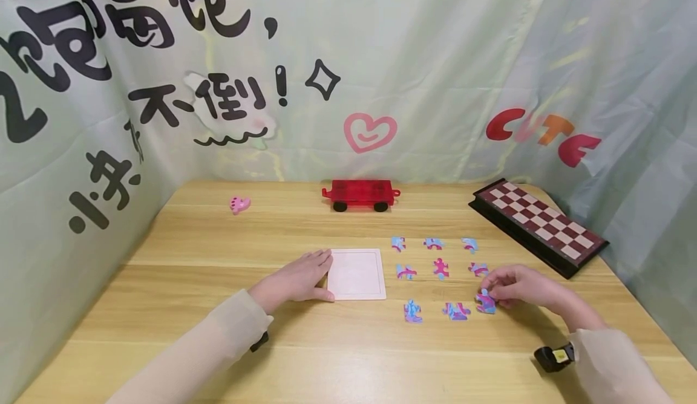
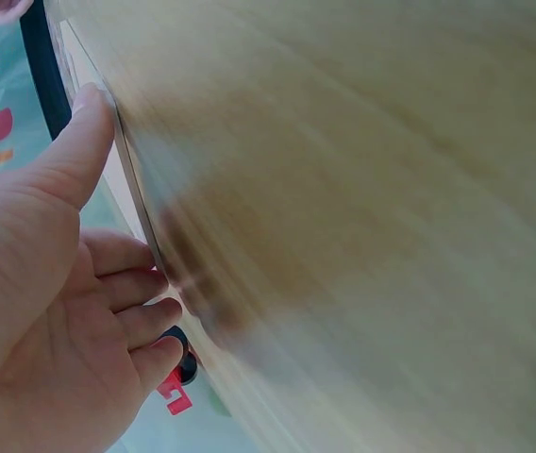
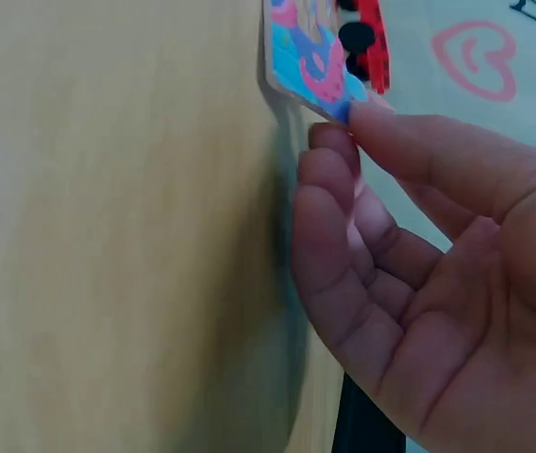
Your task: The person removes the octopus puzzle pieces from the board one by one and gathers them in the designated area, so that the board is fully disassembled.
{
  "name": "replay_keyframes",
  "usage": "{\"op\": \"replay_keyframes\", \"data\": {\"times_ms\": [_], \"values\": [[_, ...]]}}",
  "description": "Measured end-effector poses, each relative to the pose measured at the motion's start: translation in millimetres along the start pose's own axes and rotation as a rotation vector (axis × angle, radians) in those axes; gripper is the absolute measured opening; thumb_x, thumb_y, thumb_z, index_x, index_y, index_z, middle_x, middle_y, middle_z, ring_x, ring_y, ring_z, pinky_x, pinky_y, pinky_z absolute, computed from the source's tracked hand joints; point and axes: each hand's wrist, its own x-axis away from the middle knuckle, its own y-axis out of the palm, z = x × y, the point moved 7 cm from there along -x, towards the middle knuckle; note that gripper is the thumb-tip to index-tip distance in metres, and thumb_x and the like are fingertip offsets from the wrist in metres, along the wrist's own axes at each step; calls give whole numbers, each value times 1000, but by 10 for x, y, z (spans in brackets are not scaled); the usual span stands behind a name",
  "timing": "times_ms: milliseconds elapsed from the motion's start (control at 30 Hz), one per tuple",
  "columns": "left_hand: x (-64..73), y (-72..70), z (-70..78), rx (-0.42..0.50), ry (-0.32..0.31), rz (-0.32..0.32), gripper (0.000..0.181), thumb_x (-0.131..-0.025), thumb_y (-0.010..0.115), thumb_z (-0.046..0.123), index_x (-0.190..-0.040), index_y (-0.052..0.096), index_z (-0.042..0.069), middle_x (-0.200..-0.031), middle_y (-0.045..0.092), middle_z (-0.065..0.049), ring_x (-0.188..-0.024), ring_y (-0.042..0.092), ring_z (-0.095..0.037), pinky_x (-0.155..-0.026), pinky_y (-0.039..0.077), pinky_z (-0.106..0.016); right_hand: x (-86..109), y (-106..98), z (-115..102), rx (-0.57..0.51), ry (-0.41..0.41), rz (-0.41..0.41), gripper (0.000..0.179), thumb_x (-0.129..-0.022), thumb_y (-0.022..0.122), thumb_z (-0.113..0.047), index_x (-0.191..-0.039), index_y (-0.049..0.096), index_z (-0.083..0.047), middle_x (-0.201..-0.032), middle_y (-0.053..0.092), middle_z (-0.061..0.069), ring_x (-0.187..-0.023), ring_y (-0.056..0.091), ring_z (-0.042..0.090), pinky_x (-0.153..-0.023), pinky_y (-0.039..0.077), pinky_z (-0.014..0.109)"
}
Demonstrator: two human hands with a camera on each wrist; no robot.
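My right hand (image 1: 520, 286) pinches a puzzle piece (image 1: 485, 302) in blue, purple and pink at the near right corner of the spread pieces. In the right wrist view, thumb and fingertips hold this piece (image 3: 308, 57) by one end, close to the tabletop. My left hand (image 1: 298, 280) rests against the left edge of a square, pale puzzle tray (image 1: 356, 274), fingers extended at its upper corner and thumb at its lower one. Several loose pieces lie in rows right of the tray, among them a pink middle piece (image 1: 441, 268) and a near-row piece (image 1: 456, 311).
A red toy wagon (image 1: 362, 193) with black wheels stands at the back of the wooden table (image 1: 348, 355). Back left lies a small pink paw-shaped item (image 1: 239, 204). A checkered game board box (image 1: 539, 225) sits at the right. Printed curtains (image 1: 435, 77) enclose the table.
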Motion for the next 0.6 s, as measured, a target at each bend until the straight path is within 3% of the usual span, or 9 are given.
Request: {"op": "replay_keyframes", "data": {"times_ms": [333,600], "values": [[5,-5,-3,-13,6,4,85,-85,55,52,-141,28,-6,-148,21,-18,-136,18,-30,-109,16,-39,94,-27,77,-1,-32,-57,20,-90,51,0,-101,55,16,-76,57,-2,-63,52,8,-56,49,25],[12,-14,11,-3,9,5,85,-85,56,52,-140,28,-6,-148,21,-19,-136,18,-31,-109,17,-40,99,-28,57,45,-7,-41,20,-88,53,-1,-101,56,15,-75,56,-1,-64,52,9,-57,49,26]]}}
